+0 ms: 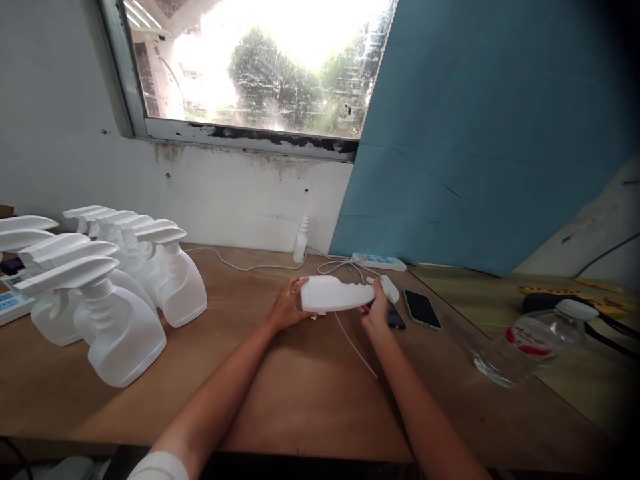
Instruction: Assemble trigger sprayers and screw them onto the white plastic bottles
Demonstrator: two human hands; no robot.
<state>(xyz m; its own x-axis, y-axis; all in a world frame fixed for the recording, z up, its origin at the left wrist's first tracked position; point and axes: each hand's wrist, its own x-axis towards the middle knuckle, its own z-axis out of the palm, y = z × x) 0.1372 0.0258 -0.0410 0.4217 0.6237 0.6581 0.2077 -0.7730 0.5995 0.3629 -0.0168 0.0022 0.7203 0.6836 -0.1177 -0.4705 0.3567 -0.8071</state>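
Observation:
A white plastic spray bottle (333, 294) lies on its side in the air over the table, held between my two hands. My left hand (289, 305) is closed around the bottle's base, its fingers partly behind it. At the other end my right hand (377, 308) grips the neck, where a white trigger head (390, 289) shows beyond the fingers. A thin white tube or cord (356, 345) runs down toward the right below the bottle; I cannot tell whether it is joined to it.
Several white spray bottles with heads (127, 333) stand upright at left. A ribbed white bottle (301, 239) is by the wall, near a power strip (379, 262) and cables. Right of my hands lie a phone (423, 309), a dark device (396, 317) and a water bottle (535, 343).

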